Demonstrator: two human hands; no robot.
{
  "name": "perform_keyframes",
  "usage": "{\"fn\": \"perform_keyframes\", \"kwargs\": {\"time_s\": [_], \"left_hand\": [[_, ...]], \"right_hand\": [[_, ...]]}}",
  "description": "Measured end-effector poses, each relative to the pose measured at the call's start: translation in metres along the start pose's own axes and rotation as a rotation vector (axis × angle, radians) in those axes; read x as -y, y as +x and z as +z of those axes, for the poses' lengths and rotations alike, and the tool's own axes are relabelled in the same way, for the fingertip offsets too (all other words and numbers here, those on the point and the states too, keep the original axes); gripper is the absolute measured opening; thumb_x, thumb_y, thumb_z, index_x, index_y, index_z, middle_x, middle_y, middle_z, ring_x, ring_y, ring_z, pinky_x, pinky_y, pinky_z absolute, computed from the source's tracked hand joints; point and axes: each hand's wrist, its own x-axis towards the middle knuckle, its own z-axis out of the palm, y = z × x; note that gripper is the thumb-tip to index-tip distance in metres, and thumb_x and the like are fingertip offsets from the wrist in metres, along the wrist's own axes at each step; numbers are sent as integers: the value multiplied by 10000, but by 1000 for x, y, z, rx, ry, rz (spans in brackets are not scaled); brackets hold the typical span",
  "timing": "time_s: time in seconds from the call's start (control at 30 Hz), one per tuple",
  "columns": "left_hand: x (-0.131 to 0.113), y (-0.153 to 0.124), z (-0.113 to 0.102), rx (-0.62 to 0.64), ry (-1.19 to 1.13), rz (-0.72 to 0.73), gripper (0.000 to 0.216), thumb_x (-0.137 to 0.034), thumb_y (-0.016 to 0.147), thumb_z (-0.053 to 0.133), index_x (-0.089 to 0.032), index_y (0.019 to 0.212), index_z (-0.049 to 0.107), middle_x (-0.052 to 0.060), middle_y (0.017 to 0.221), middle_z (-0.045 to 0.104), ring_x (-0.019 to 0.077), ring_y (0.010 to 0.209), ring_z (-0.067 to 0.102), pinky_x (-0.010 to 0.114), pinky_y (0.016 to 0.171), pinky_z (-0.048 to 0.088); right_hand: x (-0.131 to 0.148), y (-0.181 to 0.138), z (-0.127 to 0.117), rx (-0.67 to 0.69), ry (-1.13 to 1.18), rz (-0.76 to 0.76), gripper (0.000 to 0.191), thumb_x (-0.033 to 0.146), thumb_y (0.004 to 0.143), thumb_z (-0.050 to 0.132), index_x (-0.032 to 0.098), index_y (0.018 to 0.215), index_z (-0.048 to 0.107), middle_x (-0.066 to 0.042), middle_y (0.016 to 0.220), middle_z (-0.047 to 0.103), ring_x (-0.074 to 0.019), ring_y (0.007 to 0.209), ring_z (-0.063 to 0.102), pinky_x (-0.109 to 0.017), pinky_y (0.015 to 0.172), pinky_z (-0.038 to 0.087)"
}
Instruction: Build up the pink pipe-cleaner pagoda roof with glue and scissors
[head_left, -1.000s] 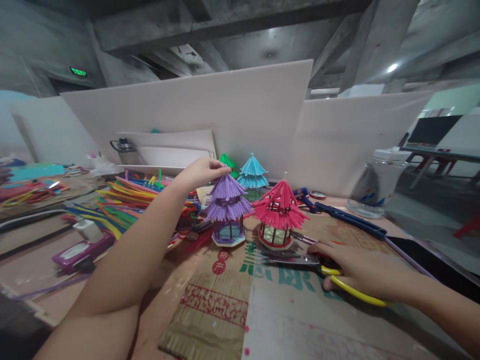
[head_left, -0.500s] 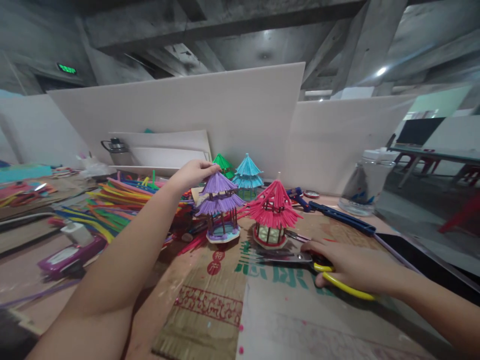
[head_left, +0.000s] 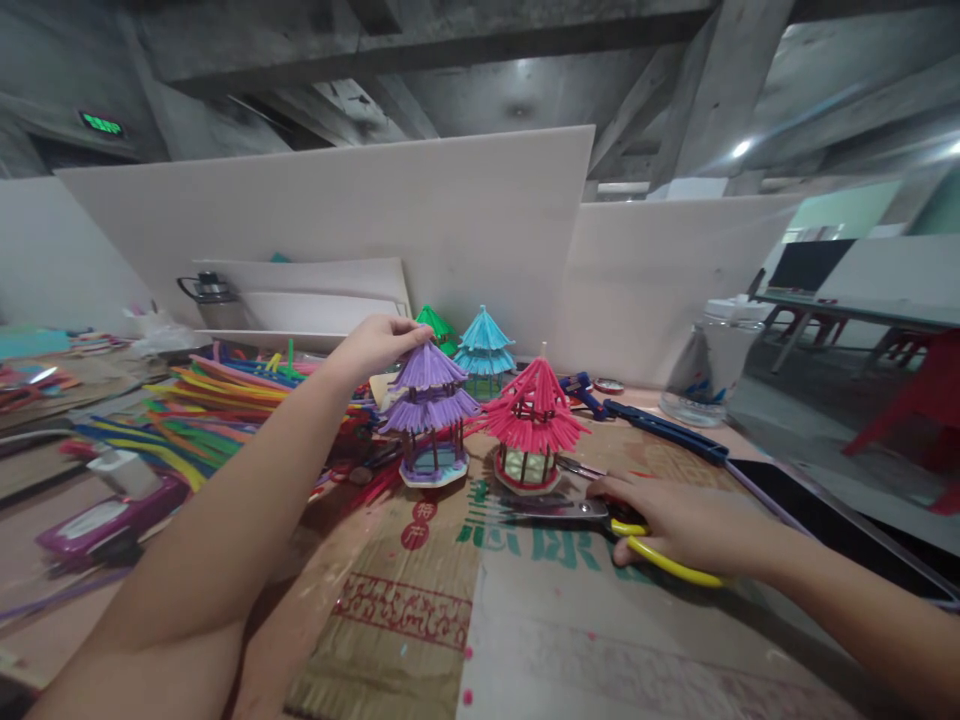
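Note:
My left hand (head_left: 381, 345) has its fingertips closed on the peak of a purple two-tiered model pavilion (head_left: 429, 410), which stands upright on its pale base. Just right of it stands a pink-red model pavilion (head_left: 536, 420) with a thin stick at its top, untouched by either hand. Under my right hand (head_left: 664, 520) lies a pair of scissors (head_left: 574, 509) with yellow handles. The thumb and fingers close around the handles, and the blades point left in front of the pink-red pavilion. Behind are a blue model pavilion (head_left: 484, 345) and a partly hidden green one (head_left: 437, 328).
Colourful pipe cleaners (head_left: 214, 395) are heaped at left, near a purple power strip (head_left: 112, 520). A blue glue gun (head_left: 587, 395), a dark blue tool (head_left: 664, 432), a clear jug (head_left: 705, 365) and a dark tablet (head_left: 832, 520) lie rightward. Printed cardboard (head_left: 390, 640) covers the front.
The whole view has swung slightly to the right, so everything appears a little further left. Both hands keep their places on the purple pavilion and the scissors.

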Motion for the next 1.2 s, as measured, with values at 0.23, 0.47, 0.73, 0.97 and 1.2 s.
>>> {"fn": "perform_keyframes", "kwargs": {"time_s": [0.23,0.47,0.73,0.97,1.2], "left_hand": [[-15,-10,1,-13,92,58,422,-542,785,602,-141,859,710,6,665,568,114,572,463,229,521,307],[-30,-18,7,42,195,94,436,-589,771,619,-159,795,684,4,648,587,129,593,498,243,543,323],[-44,-27,7,85,210,122,423,-575,757,640,-174,880,691,28,800,693,169,731,614,266,660,426],[-39,-24,5,90,301,134,411,-610,744,635,-202,779,673,31,716,663,167,616,570,260,524,362],[-39,-22,4,94,303,109,412,-614,700,642,-203,719,645,24,651,618,152,564,513,241,486,328]], "right_hand": [[2,-1,-1,5,-13,2,500,470,802,669,291,1262,594,-70,1266,652,-324,1096,621,-419,866,464],[-1,0,1,-22,-15,-28,532,485,780,690,297,1271,603,-67,1290,649,-332,1115,620,-415,868,471],[1,-4,-2,-17,-19,-20,551,529,783,679,295,1276,603,-75,1291,656,-337,1109,631,-406,869,477],[-1,-2,-1,-33,-25,-53,606,554,783,675,276,1314,583,-96,1294,647,-335,1084,636,-384,817,481],[-1,-4,-4,-16,-48,-111,529,512,821,648,247,1277,604,-107,1188,661,-301,1003,635,-361,801,478]]}}
